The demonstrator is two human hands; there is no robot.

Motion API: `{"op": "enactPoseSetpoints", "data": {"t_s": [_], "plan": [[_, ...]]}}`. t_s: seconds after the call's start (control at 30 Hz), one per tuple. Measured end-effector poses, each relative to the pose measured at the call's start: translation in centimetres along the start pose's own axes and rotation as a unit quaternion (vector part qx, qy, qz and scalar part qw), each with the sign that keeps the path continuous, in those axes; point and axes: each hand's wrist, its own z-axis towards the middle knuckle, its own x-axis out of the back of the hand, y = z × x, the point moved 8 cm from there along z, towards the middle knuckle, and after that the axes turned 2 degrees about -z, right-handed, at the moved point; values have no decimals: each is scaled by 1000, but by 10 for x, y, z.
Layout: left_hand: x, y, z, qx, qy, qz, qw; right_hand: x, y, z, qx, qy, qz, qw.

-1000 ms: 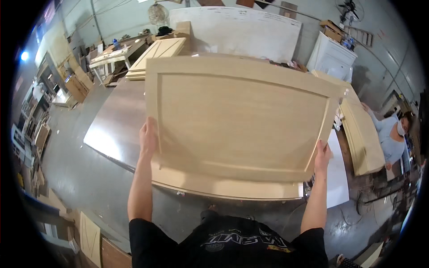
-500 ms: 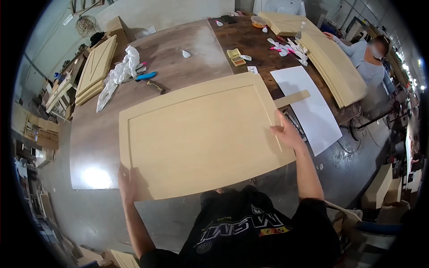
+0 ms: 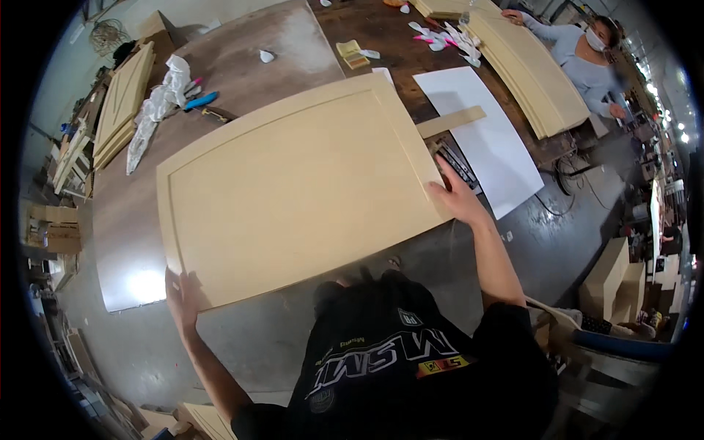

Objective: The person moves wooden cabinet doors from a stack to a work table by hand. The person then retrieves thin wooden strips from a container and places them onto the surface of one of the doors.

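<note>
Framed panel (image 3: 293, 191): lt. wood-look, smooth, matt. Panel stack (image 3: 524, 73): same matt wood-look fin. Tabletop, L sect. (image 3: 125, 235): brown, smooth, glossy w/ hard glare; dusty haze at far end. Tabletop, R sect. (image 3: 374, 29): dk. wood-look, blotchy. White sheet (image 3: 506, 147): smooth; paper or board, can't tell. Bag (image 3: 158, 103): thin plastic-look, crinkled. T-shirt (image 3: 367, 381): blk. cloth, matt, printed. Floor (image 3: 249, 352): grey, smooth, semi-gloss.

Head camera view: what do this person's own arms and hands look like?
The left hand and right hand are bare, fingers ungloved, with no cables. Both forearms are uncovered, with no watch or bracelet visible. The short black sleeves belong to a black shirt printed with pale lettering and a red-and-yellow patch.
</note>
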Motion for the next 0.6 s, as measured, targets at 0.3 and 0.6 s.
{"op": "enactPoseSetpoints", "data": {"t_s": [0.3, 0.6], "plan": [[43, -55, -51, 41, 84, -120, 988, -5, -29, -43, -45, -34, 141, 988], [33, -51, -35, 113, 170, -74, 976, -2, -28, -42, -90, 38, 52, 994]]}}
